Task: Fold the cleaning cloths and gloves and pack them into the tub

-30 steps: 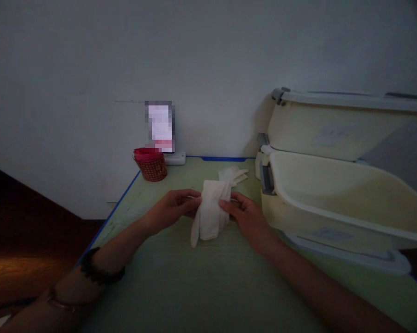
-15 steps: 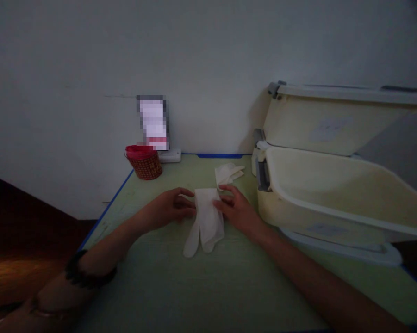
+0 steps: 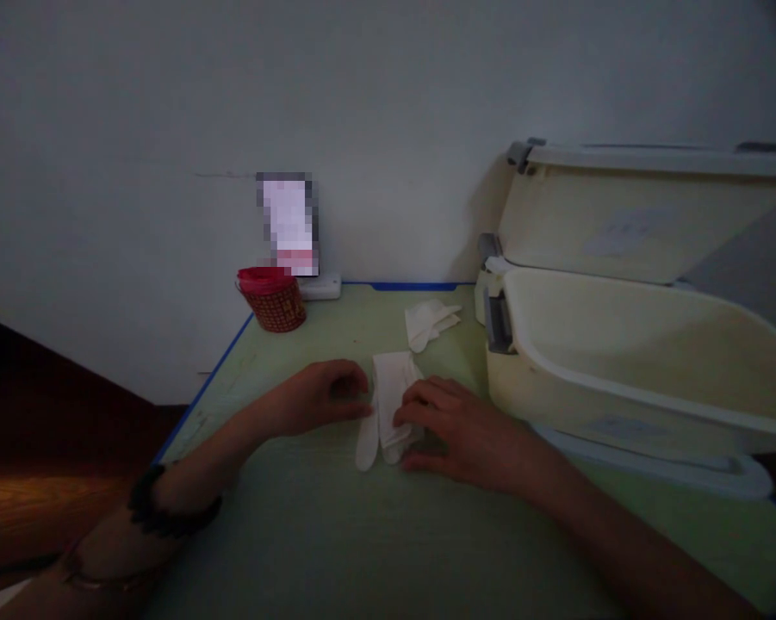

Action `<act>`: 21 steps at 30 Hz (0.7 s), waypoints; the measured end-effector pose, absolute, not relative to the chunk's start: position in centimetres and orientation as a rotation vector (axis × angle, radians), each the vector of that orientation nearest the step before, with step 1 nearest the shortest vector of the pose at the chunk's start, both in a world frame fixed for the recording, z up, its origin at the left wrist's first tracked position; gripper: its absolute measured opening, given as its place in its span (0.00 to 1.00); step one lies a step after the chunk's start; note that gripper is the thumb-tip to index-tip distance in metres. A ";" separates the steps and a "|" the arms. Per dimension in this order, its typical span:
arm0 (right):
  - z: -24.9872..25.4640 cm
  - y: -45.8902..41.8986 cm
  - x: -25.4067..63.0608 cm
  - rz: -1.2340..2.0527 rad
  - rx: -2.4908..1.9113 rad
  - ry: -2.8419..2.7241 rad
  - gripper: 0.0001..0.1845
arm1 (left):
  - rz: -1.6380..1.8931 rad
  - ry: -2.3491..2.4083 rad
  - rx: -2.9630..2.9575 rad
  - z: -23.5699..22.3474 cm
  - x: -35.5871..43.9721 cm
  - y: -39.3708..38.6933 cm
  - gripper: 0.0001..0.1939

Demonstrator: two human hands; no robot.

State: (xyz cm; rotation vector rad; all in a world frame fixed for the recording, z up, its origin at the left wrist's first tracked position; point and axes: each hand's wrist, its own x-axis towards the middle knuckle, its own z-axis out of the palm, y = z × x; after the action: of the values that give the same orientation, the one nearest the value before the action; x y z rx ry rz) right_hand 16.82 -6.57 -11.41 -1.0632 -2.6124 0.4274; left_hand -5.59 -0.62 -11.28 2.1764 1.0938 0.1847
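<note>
A white rubber glove (image 3: 391, 383) lies on the light green table, its cuff toward the wall and one finger sticking out at the lower left. My right hand (image 3: 456, 430) bends its fingers over the glove's right side, gripping that edge, which is turned inward; part of the glove is hidden beneath it. At the left edge, my left hand (image 3: 323, 396) has thumb and fingers apart, with the thumb tip touching the glove or just beside it. Farther back lies a second white glove (image 3: 426, 323), folded flat.
To the right stands a large cream storage box (image 3: 536, 379) with its lid (image 3: 620, 224) raised. A woven red basket (image 3: 276, 306) lined with a pink bag is at the back left. Behind it a phone (image 3: 292, 224) with a blurred screen leans on the wall, beside a white power strip (image 3: 323, 287).
My right hand has moved from the glove's upper right down along its side, and that edge is now folded inward. My left hand stays near the left edge. The view has shifted slightly.
</note>
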 end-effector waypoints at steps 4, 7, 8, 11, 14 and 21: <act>-11.7 -6.0 16.6 0.443 -1.061 -2.479 0.06 | 0.243 1.112 2.201 -11.8 -5.3 -0.7 0.14; -11.6 -5.9 16.4 0.571 -1.159 -2.184 0.05 | 0.266 1.132 2.257 -12.1 -5.0 -1.0 0.14; -11.6 -5.8 16.3 0.597 -1.196 -2.089 0.05 | 0.273 1.143 2.268 -12.2 -4.9 -1.0 0.14; -11.6 -5.9 15.9 0.607 -1.268 -1.872 0.06 | 0.281 1.174 2.293 -12.1 -4.7 -1.2 0.13; -11.6 -6.0 15.6 0.587 -1.254 -1.810 0.06 | 0.263 1.165 2.315 -11.8 -4.7 -1.3 0.11; -11.7 -6.1 15.8 0.411 -1.032 -2.033 0.05 | 0.219 1.135 2.489 -12.0 -4.5 -1.5 0.10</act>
State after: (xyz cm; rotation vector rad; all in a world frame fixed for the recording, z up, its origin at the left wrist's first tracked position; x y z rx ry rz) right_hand 15.75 -6.14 -11.72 -1.0317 -2.0328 0.4111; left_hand -4.49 -1.53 -12.05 2.4894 1.1352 0.2193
